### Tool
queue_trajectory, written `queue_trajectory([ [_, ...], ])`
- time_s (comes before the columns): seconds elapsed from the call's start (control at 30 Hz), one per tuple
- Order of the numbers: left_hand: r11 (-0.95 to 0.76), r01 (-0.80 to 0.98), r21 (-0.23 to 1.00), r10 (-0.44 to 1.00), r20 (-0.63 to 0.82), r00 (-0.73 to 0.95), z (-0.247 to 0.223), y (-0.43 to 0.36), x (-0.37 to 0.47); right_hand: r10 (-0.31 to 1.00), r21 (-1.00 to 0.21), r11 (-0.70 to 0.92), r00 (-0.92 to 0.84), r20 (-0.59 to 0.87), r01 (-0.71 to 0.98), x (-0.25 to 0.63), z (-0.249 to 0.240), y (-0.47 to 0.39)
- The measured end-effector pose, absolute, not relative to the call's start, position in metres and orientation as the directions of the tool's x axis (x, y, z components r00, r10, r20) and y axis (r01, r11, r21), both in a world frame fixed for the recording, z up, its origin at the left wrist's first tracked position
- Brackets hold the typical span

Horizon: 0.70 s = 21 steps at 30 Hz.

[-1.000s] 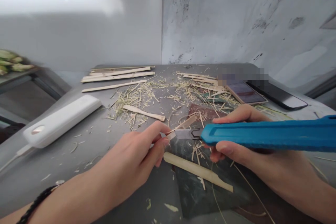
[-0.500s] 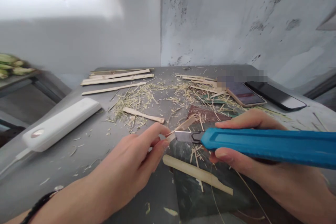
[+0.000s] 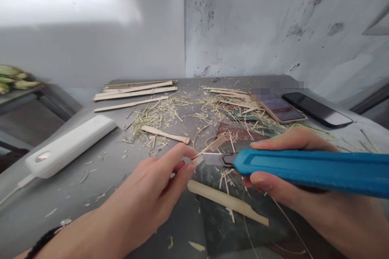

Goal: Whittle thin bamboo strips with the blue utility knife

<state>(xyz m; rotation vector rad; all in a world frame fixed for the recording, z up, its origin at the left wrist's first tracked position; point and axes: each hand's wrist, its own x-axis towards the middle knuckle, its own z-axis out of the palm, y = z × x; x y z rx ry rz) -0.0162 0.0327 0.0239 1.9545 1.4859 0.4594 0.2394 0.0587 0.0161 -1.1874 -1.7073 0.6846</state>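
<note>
Between its thumb and index finger, my left hand (image 3: pixel 154 190) pinches the near end of a thin pale wood strip (image 3: pixel 216 144). My right hand (image 3: pixel 291 186) is wrapped round a blue utility knife (image 3: pixel 304 170), its blade (image 3: pixel 214 158) extended to the left. The blade lies against the strip, just beyond my left fingertips. Below the knife, a wider pale wood piece (image 3: pixel 227 200) with a notched end rests on a dark sheet (image 3: pixel 219 226). Another shaped wood piece (image 3: pixel 165 134) lies among shavings (image 3: pixel 154 119) beyond my left hand.
A white power strip (image 3: pixel 71 145) with a cord lies at the left. Several long wood strips (image 3: pixel 136 91) are at the back left. Two phones (image 3: pixel 282 107) (image 3: pixel 316 109) rest at the back right. A wall stands behind the grey table (image 3: pixel 115 194).
The view has shifted very slightly. Both hands, the knife and the strip keep nearly the same positions; nothing is taken or let go.
</note>
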Motion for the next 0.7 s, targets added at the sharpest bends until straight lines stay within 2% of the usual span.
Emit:
queue_trajectory([
  [0.1, -0.188, 0.728, 0.66, 0.938, -0.1, 0.333, 0.024, 0.035, -0.018, 0.96, -0.901, 0.278, -0.064, 0.273, 0.334, 0.236, 0.016, 0.054],
  [0.2, -0.219, 0.741, 0.634, 0.928, -0.099, 0.359, 0.026, 0.037, -0.023, 0.975, -0.922, 0.216, -0.024, 0.22, 0.321, 0.234, 0.017, 0.049],
  [0.33, -0.262, 0.767, 0.586, 0.92, -0.087, 0.381, 0.026, 0.038, -0.031, 0.961, -0.922, 0.26, 0.015, 0.276, 0.287, 0.23, 0.021, 0.053],
  [0.47, -0.247, 0.774, 0.583, 0.92, -0.109, 0.376, 0.022, 0.036, -0.032, 0.95, -0.954, 0.273, 0.12, 0.287, 0.124, 0.234, 0.024, 0.07],
  [0.53, -0.202, 0.757, 0.622, 0.916, -0.153, 0.37, 0.022, 0.035, -0.028, 0.954, -0.953, 0.288, 0.055, 0.294, 0.096, 0.241, 0.022, 0.075],
  [0.7, 0.064, 0.691, 0.72, 0.891, -0.354, 0.285, 0.026, 0.034, -0.018, 0.871, -0.808, 0.488, -0.248, 0.424, 0.331, 0.257, 0.019, 0.066],
])
